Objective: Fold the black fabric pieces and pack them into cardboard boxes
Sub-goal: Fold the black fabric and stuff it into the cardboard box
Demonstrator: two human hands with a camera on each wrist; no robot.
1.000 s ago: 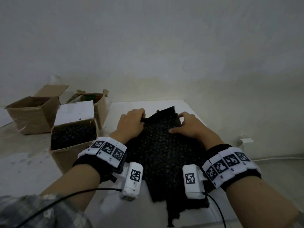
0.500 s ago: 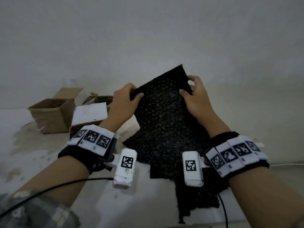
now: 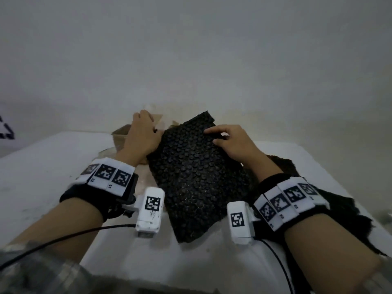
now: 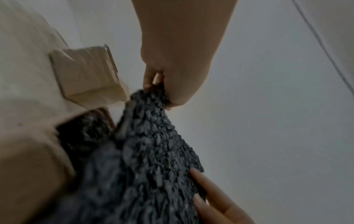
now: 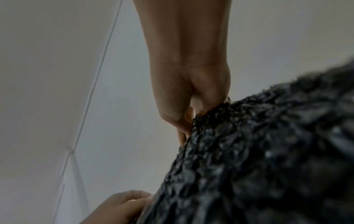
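Mostly hidden behind my left hand (image 3: 144,134) and the folded black fabric piece (image 3: 195,177), a cardboard box (image 3: 121,134) shows only its rim; both it and my right hand (image 3: 231,141) pinch the fabric's far corners, now carried lower and leftward off the remaining fabric (image 3: 339,209) on the white table (image 3: 42,166)

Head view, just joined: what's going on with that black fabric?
A person holds a black bumpy fabric piece up off the white table, one hand at each far corner. The left hand grips the left corner and the right hand pinches the right edge. More black fabric lies on the table under the right wrist. An open cardboard box sits just beyond the left hand; a wrist view shows black fabric already in a box. This piece is not yet packed.
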